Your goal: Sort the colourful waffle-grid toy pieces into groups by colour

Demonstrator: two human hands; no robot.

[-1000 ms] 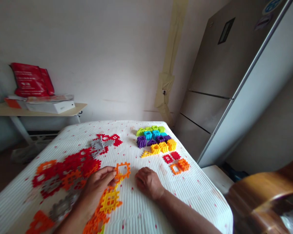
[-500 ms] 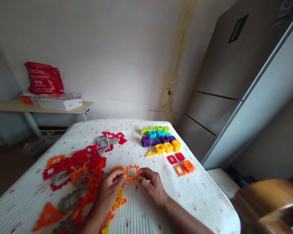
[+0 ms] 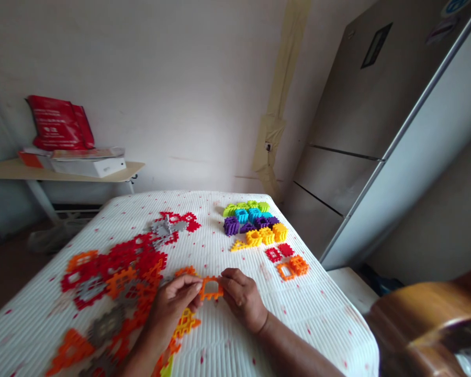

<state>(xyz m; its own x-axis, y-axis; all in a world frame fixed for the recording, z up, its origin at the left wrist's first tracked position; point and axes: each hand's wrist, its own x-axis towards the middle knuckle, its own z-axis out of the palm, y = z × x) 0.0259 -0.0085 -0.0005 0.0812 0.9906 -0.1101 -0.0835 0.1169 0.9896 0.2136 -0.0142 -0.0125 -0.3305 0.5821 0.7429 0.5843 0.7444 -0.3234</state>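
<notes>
Between my two hands is an orange square frame tile (image 3: 211,296) with notched edges and an open middle. My left hand (image 3: 176,298) pinches its left side, and my right hand (image 3: 241,297) pinches the right side. Left of my hands lies a loose spread of interlocking tiles, with red tiles (image 3: 127,254), grey tiles (image 3: 105,323) and an orange triangle tile (image 3: 71,350). My left forearm covers part of it. Beneath my left wrist, a yellow tile (image 3: 186,323) shows.
At the right are sorted stacks: green tiles (image 3: 246,208), blue tiles (image 3: 248,214), purple tiles (image 3: 232,226), yellow tiles (image 3: 267,235) and orange tiles (image 3: 299,265). Two red tiles (image 3: 279,252) lie nearby. A fridge (image 3: 349,131) stands beyond the right edge, a wooden chair (image 3: 427,324) nearer.
The orange frame tile has tilted and now looks flatter, still held in both hands. My right fingers have closed further over its right side. The view has shifted slightly.
</notes>
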